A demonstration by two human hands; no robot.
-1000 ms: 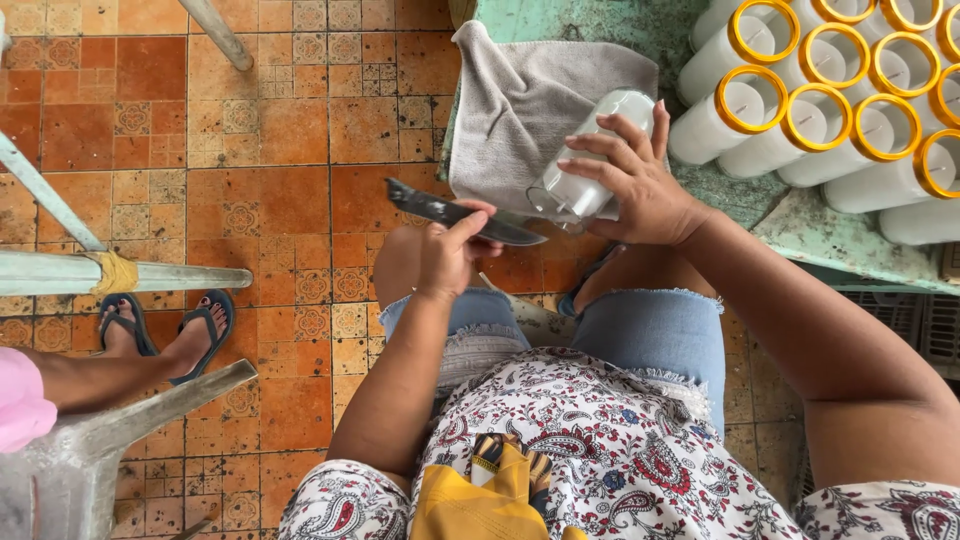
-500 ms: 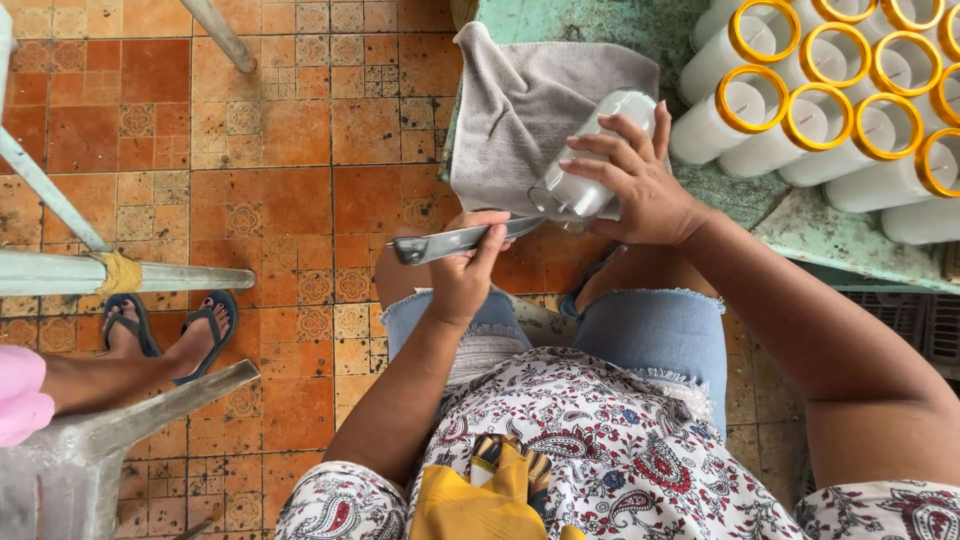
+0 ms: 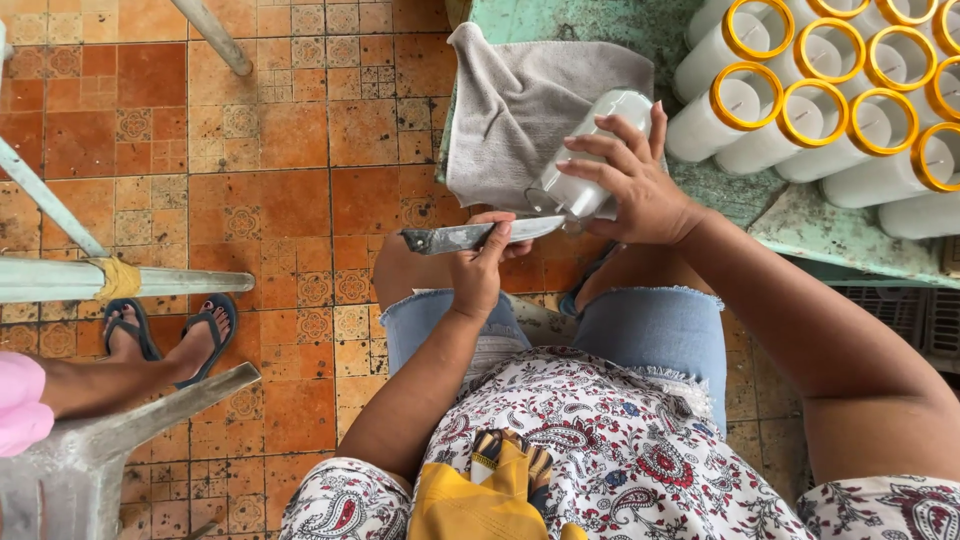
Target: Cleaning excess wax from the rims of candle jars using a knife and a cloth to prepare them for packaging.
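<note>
Item 1. Pale green worn worktable (image 3: 800, 225), taken as landmark; it filled the upper right of the view.

Item 2. Orange patterned tile floor (image 3: 300, 180), left of the worktable.

Item 3. Grey folded cloth (image 3: 510, 110), draped over the worktable's left edge.

Item 4. Row of white wax candles in clear glass cylinders with yellow rims (image 3: 800, 100), lying on their sides on the worktable's far right.

Item 5. A neighbour's foot in a blue flip-flop sandal (image 3: 205, 335), well left of the worktable, on the floor.

Item 6. Right hand (image 3: 630, 185), fingers spread wide around one white glass-jar candle (image 3: 590, 160), held tilted over the cloth at the worktable's left edge, open mouth toward the body.

Item 7. Left hand (image 3: 480, 265), closed on the handle of a worn steel knife (image 3: 470, 236), blade level just below the jar's mouth, before the worktable.

Step judged: trimming or scraping at the candle's mouth. The next move would seem to call for a steady jar and a shallow, controlled stroke, since glass lay close to the edge.
</note>
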